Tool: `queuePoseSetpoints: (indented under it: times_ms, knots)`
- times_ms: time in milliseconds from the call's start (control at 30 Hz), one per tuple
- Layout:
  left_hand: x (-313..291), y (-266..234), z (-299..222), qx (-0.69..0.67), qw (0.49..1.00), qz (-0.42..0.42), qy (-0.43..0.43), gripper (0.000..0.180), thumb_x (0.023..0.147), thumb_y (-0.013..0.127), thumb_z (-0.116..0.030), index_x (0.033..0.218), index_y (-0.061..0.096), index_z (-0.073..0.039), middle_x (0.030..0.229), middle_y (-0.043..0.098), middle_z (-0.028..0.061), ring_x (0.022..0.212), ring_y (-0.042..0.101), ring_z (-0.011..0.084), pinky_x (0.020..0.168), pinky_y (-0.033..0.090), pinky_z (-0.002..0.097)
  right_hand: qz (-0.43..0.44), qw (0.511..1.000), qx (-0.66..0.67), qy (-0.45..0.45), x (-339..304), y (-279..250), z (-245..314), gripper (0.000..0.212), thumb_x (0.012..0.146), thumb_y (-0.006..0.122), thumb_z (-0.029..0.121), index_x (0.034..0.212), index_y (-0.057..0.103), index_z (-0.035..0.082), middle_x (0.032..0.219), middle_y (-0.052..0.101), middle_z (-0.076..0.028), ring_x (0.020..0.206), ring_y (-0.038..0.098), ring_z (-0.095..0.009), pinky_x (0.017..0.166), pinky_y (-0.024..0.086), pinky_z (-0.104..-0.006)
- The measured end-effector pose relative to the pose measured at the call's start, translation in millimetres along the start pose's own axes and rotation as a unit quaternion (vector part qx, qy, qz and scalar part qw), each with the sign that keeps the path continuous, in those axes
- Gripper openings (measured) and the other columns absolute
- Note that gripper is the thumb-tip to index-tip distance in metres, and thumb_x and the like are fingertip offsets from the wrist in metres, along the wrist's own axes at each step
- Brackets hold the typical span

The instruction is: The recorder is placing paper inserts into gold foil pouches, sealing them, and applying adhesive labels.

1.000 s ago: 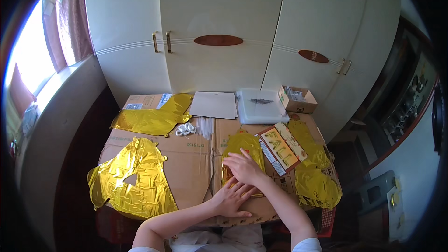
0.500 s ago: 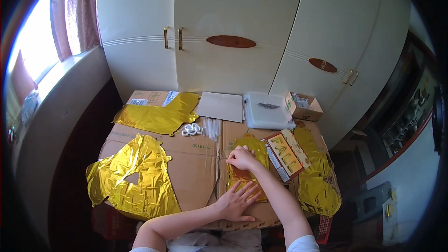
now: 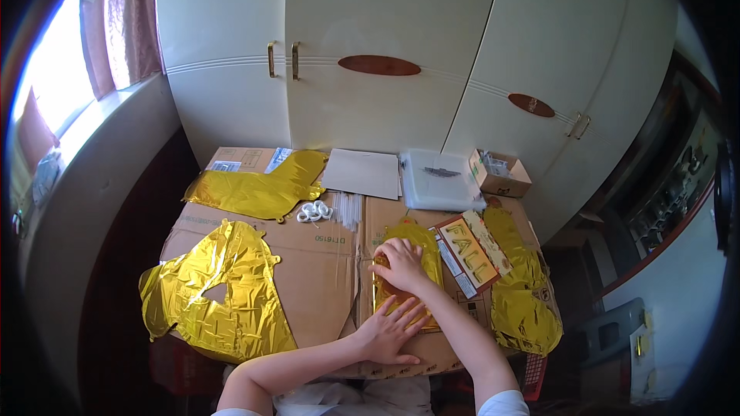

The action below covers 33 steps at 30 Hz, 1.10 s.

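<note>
A gold foil balloon point(image 3: 414, 233), partly folded, lies on the cardboard in front of me, its middle covered by my hands. My left hand point(image 3: 391, 333) rests flat on its near part, fingers spread. Farther up, my right hand point(image 3: 402, 265) has its fingers bent and closed at the foil's left edge; the fingertips are partly hidden. Touching the balloon's right side is a flat printed package point(image 3: 472, 254) with gold letters pictured on it. At the left lies a large letter-shaped gold foil balloon point(image 3: 250, 293) with a hole in it.
Another gold foil balloon point(image 3: 258, 191) lies far left, and one point(image 3: 524, 293) at the right edge. Along the back are white ribbon rolls point(image 3: 314, 211), clear straws point(image 3: 347, 211), grey card sheets point(image 3: 362, 173), a translucent plastic case point(image 3: 441, 181) and a small open box point(image 3: 501, 175).
My right hand has shifted slightly, its fingers bending more at the foil's left edge. My left hand stays flat in place. The view has tilted a little.
</note>
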<state>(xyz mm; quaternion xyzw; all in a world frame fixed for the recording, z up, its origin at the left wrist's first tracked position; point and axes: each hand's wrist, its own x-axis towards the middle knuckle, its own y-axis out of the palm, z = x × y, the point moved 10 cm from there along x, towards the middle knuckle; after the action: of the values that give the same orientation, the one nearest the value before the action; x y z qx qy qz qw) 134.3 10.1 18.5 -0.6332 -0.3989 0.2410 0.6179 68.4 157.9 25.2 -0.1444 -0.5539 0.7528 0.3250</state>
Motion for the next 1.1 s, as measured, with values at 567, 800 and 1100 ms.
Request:
queuePoseSetpoints:
  times_ms: [567,800,1100]
  knots:
    - [-0.2,3.1,0.9,0.000,1.000,0.016,-0.004,0.092,0.089,0.032,-0.075,0.148,0.034,-0.005,0.155,0.029,0.0196,0.146,0.022,0.0339,0.117,0.013,0.0553,0.093,0.995,-0.031,0.027,-2.2,14.2,-0.3,0.113,0.055,0.086,0.059,0.150,0.031,0.030,0.157,0.019,-0.013,0.146,0.015,-0.037,0.110,0.018,-0.0626]
    - [1.2,3.7,-0.4,0.019,0.999,0.050,-0.007,0.092,0.089,0.032,-0.075,0.150,0.032,-0.006,0.157,0.025,0.0190,0.147,0.021,0.0339,0.116,0.015,0.0561,0.089,0.994,-0.025,0.060,16.0,18.8,-15.3,0.114,0.054,0.085,0.062,0.150,0.030,0.031,0.157,0.018,-0.013,0.146,0.012,-0.038,0.110,0.016,-0.0628]
    - [0.4,3.9,0.3,0.013,0.999,0.041,-0.010,0.092,0.088,0.033,-0.075,0.150,0.032,-0.007,0.157,0.026,0.0191,0.147,0.022,0.0335,0.116,0.016,0.0555,0.070,0.995,-0.021,0.067,32.5,18.9,-22.4,0.114,0.054,0.083,0.066,0.150,0.032,0.032,0.158,0.018,-0.014,0.146,0.012,-0.037,0.111,0.015,-0.0605]
